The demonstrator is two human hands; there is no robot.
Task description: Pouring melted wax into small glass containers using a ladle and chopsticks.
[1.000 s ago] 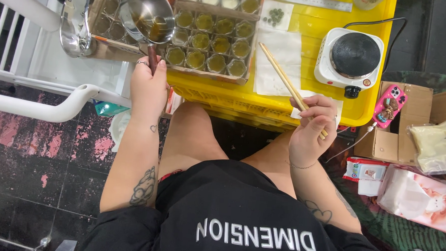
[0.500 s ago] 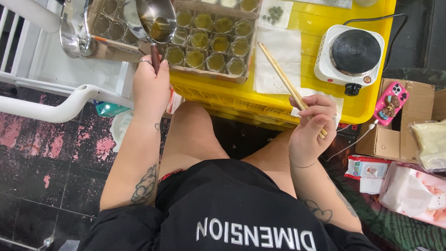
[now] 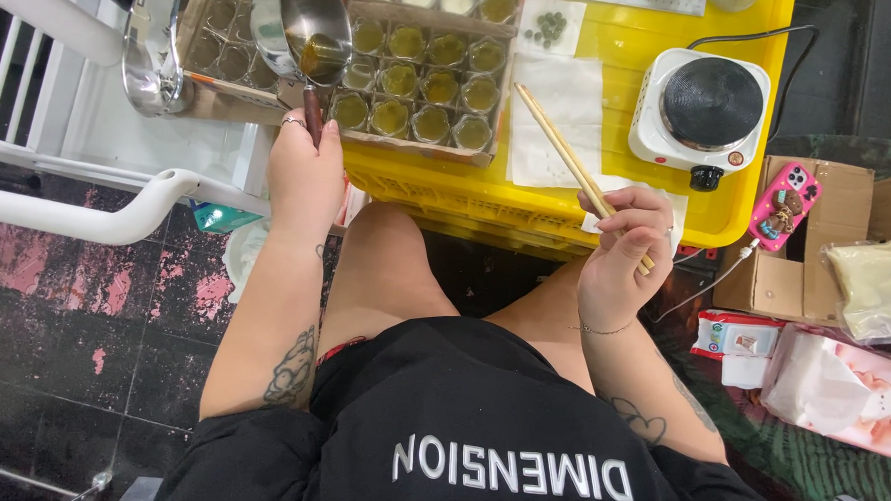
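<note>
Steel saucepan w/ amber liquid (image 3: pixel 315 24), tilted over cardboard tray of small glass jars (image 3: pixel 423 84) on yellow crate (image 3: pixel 528 199). Left hand (image 3: pixel 304 169) clamped on its dark handle; prob. heavy-ish, sloshy, hot, so hold handle only. Right hand (image 3: pixel 621 253) closed on wooden chopsticks (image 3: pixel 570 161), light, stiff. Brown carton w/ pink phone (image 3: pixel 783 205) at right; red-white pack (image 3: pixel 732 333) and pink tissue pack (image 3: pixel 840 393) below it.

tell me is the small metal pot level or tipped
Tipped. The small metal pot, held by its handle in the left hand, leans so the amber liquid pools at its lower side above the tray of small jars.
</note>
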